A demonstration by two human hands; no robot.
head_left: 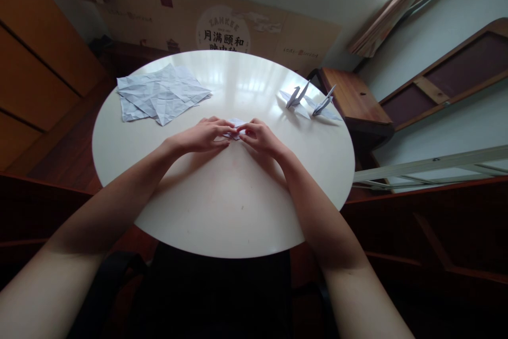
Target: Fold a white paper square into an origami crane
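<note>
1 folded paper (pixel 236 122) is pinched between the left hand (pixel 208 135) and right hand (pixel 260 136), with 2 paper cranes (pixel 294 98) stood near the far-right edge of the table (pixel 234 207).

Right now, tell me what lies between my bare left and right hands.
The head view shows a small folded white paper piece between the left hand and right hand, both touching it.
</note>
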